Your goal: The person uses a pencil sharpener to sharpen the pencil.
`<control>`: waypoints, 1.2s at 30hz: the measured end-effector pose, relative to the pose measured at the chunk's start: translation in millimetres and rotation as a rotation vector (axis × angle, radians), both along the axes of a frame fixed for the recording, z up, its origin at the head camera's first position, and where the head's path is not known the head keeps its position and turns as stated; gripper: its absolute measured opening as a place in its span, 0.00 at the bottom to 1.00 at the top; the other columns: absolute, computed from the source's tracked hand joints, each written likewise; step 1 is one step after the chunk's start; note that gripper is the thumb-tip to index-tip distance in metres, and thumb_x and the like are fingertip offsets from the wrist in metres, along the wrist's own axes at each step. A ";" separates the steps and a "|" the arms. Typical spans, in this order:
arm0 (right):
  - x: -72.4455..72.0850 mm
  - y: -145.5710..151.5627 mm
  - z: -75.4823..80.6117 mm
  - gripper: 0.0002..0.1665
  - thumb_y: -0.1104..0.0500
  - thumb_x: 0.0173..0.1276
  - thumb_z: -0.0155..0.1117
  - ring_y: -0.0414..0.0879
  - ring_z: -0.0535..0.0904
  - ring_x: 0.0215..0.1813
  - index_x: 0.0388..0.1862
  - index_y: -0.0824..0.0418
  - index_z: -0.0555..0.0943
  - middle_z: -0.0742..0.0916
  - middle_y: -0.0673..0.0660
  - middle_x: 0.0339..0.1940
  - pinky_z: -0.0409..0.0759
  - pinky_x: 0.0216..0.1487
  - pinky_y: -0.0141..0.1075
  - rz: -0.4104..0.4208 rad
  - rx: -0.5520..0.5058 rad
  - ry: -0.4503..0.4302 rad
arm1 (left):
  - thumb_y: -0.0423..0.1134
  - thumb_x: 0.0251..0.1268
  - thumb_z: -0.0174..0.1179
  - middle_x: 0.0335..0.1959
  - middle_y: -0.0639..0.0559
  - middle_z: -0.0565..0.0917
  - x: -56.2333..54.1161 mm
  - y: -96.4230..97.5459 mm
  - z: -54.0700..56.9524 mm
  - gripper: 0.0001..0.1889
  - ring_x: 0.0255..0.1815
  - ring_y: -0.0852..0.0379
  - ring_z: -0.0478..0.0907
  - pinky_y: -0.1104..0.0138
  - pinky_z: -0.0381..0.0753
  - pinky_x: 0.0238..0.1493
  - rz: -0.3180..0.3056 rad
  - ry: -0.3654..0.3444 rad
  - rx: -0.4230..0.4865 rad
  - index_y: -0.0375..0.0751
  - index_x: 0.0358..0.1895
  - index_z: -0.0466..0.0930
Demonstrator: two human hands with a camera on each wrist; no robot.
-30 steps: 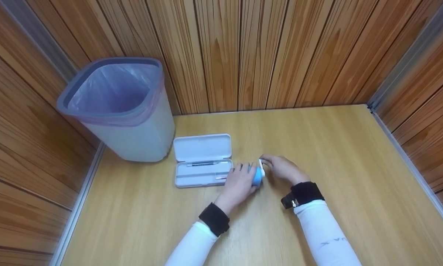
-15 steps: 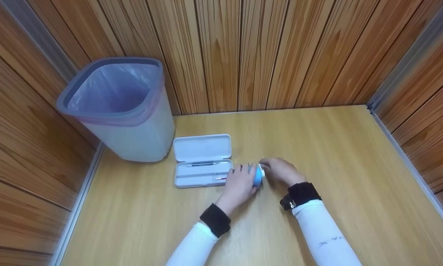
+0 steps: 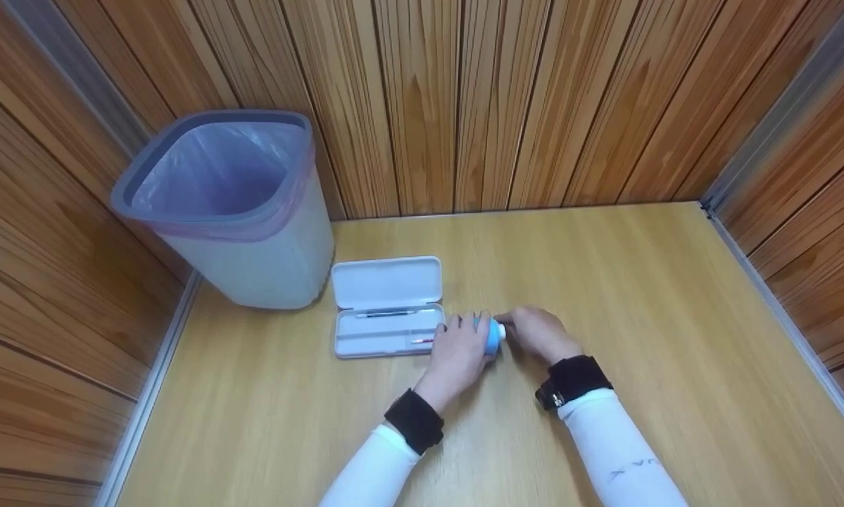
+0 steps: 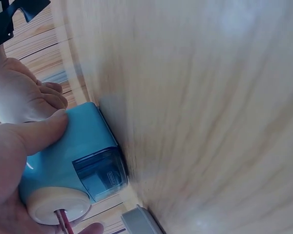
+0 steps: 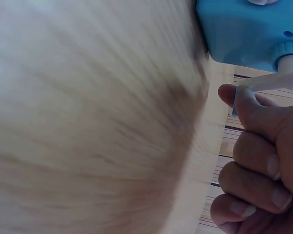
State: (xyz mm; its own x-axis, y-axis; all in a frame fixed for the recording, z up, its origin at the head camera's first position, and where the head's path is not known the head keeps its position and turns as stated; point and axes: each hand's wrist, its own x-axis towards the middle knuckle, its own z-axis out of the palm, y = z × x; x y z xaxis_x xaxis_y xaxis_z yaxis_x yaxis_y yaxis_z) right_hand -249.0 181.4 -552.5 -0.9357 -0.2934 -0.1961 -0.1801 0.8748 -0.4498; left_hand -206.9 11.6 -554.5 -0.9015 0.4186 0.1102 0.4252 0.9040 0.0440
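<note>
A blue crank pencil sharpener [image 3: 493, 337] lies on the table under my left hand [image 3: 457, 353], whose fingers and thumb grip its body. In the left wrist view, a red pencil [image 4: 63, 220] sticks out of the round cream-coloured front of the sharpener, beside a dark see-through shavings drawer [image 4: 102, 174]. My right hand [image 3: 538, 334] is at the opposite end. Thumb and index finger there pinch the knob of the white crank handle [image 5: 266, 82], with the other fingers curled in. My left hand covers much of the sharpener in the head view.
An open grey pencil case [image 3: 386, 282] lies left of the sharpener, with a dark pen [image 3: 386, 313] in its back compartment. Behind it at the left stands a lined waste bin [image 3: 253, 271]. Wood-panelled walls [image 3: 429, 105] close off the table's back and sides.
My right hand has turned the crank: the white arm pointed up a second ago and is now hidden in the head view. The left hand holds the sharpener in place.
</note>
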 end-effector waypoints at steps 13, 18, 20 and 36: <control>12.9 3.2 -11.4 0.09 0.62 0.69 0.63 0.48 0.78 0.30 0.41 0.57 0.89 0.86 0.52 0.28 0.80 0.37 0.46 0.069 0.094 0.144 | 0.58 0.60 0.65 0.57 0.44 0.77 0.1 1.5 -1.3 0.37 0.54 0.44 0.75 0.52 0.77 0.49 0.018 0.015 -0.024 0.43 0.68 0.67; 25.4 1.7 -12.6 0.08 0.61 0.69 0.63 0.45 0.72 0.24 0.33 0.56 0.88 0.80 0.49 0.20 0.75 0.29 0.41 0.062 0.068 0.140 | 0.57 0.59 0.66 0.56 0.43 0.77 0.2 1.9 -1.9 0.37 0.53 0.43 0.75 0.52 0.78 0.48 0.022 0.014 -0.014 0.41 0.67 0.68; 30.2 1.6 -12.7 0.08 0.61 0.70 0.62 0.45 0.71 0.24 0.33 0.55 0.88 0.79 0.48 0.20 0.74 0.29 0.40 0.057 0.051 0.139 | 0.56 0.58 0.67 0.56 0.43 0.77 0.2 2.1 -1.5 0.37 0.53 0.43 0.75 0.52 0.78 0.47 0.026 0.016 -0.010 0.41 0.67 0.68; 44.8 1.0 -5.6 0.07 0.63 0.66 0.66 0.43 0.66 0.21 0.30 0.54 0.88 0.74 0.45 0.16 0.67 0.23 0.36 0.133 0.039 0.245 | 0.53 0.56 0.69 0.56 0.43 0.77 2.1 4.5 -0.3 0.37 0.54 0.42 0.74 0.52 0.77 0.47 0.067 0.000 -0.004 0.43 0.68 0.69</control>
State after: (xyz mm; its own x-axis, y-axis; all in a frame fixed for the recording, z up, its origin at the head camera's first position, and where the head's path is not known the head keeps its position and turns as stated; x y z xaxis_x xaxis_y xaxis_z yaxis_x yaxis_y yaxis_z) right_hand -204.3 182.4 -558.1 -0.9101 -0.4139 0.0175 -0.3940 0.8517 -0.3455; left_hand -204.8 16.1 -554.8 -0.9274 0.3579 0.1086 0.3639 0.9306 0.0400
